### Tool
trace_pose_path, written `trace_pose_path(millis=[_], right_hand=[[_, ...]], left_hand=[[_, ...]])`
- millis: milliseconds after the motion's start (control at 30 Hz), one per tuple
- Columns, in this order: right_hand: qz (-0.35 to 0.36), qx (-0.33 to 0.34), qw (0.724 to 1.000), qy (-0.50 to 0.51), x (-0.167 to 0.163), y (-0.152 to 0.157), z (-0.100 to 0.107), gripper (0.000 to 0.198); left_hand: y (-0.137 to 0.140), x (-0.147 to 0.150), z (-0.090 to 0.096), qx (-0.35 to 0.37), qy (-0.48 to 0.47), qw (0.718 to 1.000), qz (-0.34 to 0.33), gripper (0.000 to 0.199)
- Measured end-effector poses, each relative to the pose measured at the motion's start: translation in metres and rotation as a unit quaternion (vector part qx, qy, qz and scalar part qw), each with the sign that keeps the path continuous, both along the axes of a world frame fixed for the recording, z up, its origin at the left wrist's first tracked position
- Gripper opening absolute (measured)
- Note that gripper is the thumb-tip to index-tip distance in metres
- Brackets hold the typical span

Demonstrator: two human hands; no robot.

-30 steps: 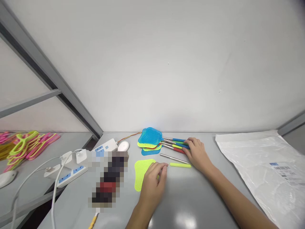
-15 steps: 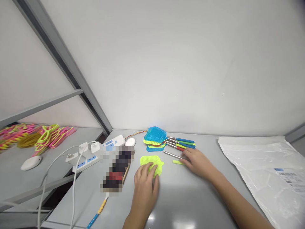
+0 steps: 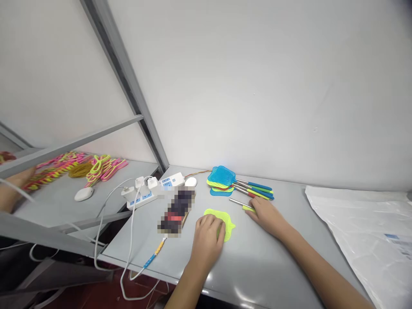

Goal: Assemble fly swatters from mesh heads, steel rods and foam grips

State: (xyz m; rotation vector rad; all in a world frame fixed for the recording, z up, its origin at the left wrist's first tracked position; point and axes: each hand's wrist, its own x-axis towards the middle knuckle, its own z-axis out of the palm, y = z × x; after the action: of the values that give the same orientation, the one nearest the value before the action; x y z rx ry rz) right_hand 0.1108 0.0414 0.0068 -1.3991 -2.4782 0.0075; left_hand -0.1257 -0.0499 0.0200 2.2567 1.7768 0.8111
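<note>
My left hand (image 3: 207,238) lies on a loose yellow-green mesh swatter head (image 3: 228,224) on the grey table (image 3: 257,266), fingers curled over its left part. My right hand (image 3: 266,215) is a little to the right, its fingertips closed on a short yellow-green handle sleeve (image 3: 248,208). A bare metal rod (image 3: 236,201) lies just beyond the sleeve. Behind it sits a small stack of finished fly swatters (image 3: 222,177), with blue and yellow heads and coloured handles (image 3: 259,189) pointing right.
A blurred dark object (image 3: 177,210), two white power strips (image 3: 146,194) with cables and a small white puck (image 3: 191,182) lie to the left. A clear plastic bag (image 3: 370,231) covers the right side. The neighbouring table holds pink and yellow parts (image 3: 80,165); another person's hand (image 3: 13,189) shows at far left.
The camera has swung left. My left hand slid onto the yellow mesh head. My right hand left the stacked swatters' handles and came down onto the yellow-green sleeve.
</note>
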Motion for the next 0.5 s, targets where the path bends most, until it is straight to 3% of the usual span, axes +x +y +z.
trace_pose_path(millis=[367,500], right_hand=[[0.023,0.055,0.998,-0.012,-0.0073,-0.0011,-0.0044,0.02],[0.034,0.063,0.997,0.012,-0.0089,-0.0028,-0.0054,0.024]], left_hand=[[-0.004,-0.0009,-0.003,0.011,0.008,1.0,-0.01,0.023],[-0.0028,0.0002,0.0009,0.025,-0.049,0.998,-0.005,0.026]])
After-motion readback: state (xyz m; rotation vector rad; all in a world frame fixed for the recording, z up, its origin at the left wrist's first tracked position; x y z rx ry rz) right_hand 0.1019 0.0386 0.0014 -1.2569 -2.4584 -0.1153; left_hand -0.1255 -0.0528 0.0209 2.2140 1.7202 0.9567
